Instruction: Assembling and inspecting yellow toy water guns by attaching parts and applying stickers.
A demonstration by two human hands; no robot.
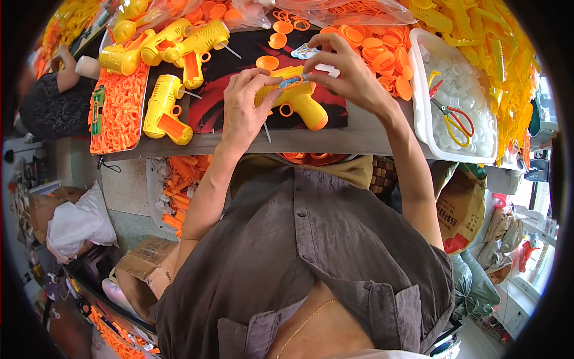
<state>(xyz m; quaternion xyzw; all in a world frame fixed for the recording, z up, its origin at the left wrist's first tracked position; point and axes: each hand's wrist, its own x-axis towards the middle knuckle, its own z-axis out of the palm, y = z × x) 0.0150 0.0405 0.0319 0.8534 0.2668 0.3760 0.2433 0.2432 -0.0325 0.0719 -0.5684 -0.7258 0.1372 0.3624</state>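
A yellow and orange toy gun (299,100) lies on the dark red mat (221,90) at the table's middle. My left hand (244,110) presses down on its body and covers its left part. My right hand (350,75) pinches a small colourful sticker (295,80) against the top of the gun. A sticker sheet (305,52) lies just beyond my right hand's fingers.
Several finished toy guns (173,54) lie at the left of the mat, beside a tray of orange parts (118,107). Orange caps (376,48) are piled at the back. A white bin (460,102) with scissors (455,122) stands right. Another person (54,96) sits far left.
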